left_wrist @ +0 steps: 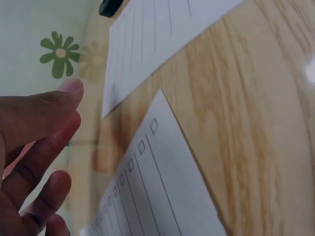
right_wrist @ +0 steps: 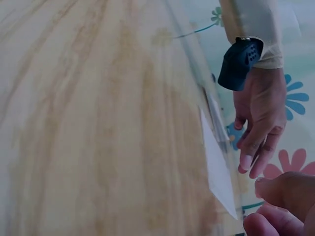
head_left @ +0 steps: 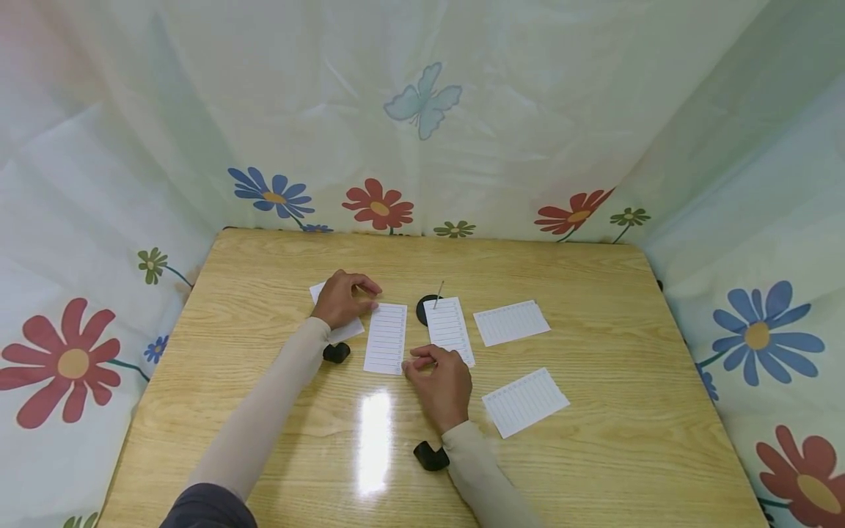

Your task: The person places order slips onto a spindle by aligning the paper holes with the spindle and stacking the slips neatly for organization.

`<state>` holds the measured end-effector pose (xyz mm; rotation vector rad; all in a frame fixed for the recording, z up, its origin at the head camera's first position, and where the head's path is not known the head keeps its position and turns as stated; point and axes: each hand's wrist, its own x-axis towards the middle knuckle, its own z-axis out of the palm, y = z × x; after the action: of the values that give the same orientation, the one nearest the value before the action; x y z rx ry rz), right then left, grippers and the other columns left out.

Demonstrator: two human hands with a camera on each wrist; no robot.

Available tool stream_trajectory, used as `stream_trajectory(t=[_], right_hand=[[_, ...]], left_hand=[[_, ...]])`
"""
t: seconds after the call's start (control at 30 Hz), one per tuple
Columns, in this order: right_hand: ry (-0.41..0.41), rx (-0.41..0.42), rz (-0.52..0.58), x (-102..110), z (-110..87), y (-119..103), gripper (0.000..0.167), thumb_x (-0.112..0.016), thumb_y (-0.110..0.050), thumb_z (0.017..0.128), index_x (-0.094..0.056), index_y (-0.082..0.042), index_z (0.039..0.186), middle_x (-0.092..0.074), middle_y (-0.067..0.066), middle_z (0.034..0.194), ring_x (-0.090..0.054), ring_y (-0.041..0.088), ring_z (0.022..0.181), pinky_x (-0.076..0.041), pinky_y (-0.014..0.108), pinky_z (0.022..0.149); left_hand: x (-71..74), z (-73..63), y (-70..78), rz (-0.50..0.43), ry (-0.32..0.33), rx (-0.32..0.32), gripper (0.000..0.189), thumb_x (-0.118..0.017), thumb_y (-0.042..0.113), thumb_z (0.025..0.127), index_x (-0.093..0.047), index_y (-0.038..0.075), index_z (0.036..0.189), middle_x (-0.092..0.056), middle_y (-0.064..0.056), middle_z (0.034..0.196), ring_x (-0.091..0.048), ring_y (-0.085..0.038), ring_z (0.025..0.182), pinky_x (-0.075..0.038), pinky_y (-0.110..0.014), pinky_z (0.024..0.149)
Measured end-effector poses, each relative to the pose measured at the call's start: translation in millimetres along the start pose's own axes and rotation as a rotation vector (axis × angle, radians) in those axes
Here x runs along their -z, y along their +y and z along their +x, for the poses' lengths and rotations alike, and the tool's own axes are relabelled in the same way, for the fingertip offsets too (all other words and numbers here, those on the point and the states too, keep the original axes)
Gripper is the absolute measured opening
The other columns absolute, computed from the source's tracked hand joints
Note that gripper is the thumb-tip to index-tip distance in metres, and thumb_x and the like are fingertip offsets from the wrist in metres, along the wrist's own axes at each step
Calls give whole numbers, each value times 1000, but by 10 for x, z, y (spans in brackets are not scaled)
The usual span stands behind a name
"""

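A white lined card lies on the table between the two hands. My left hand is at its upper left corner, thumb and fingertips close together, over another card that it partly hides. Nothing shows between the left thumb and fingers in the left wrist view, where a card with small boxes lies below. Near the middle card's lower right corner, my right hand has its fingers loosely bent. In the right wrist view its thumb is apart from the card.
Behind the right hand, a lined card overlaps a round black base with a thin upright rod. Two more cards, an upper and a lower, lie to the right. A flowered curtain surrounds the wooden table.
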<state>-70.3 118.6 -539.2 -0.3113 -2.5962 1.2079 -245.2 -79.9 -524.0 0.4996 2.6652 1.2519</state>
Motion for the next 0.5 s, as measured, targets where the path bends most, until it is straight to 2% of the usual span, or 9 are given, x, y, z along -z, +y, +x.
stream_trajectory(t=[0.17,0.5], right_hand=[[-27,-16,-56,-79,-13,-21,23,-94,-27,78,-83,-21,98,-75,-12,75,-60,17,82,-45,34,71],[-38,-8,-154,-151,24,-28,23,-95,-30,79,-84,-21,96,-70,-13,71,-55,15,78,-45,37,79]], left_hand=[[-7,9,-46,15,-9,13,20,-89,16,88,-83,20,107,-81,1,100,-56,-21,103,-48,-40,94],[-40,52,-70,78,-15,25,14,-89,17,87,-84,20,100,-79,3,91,-56,-20,103,-45,-41,93]])
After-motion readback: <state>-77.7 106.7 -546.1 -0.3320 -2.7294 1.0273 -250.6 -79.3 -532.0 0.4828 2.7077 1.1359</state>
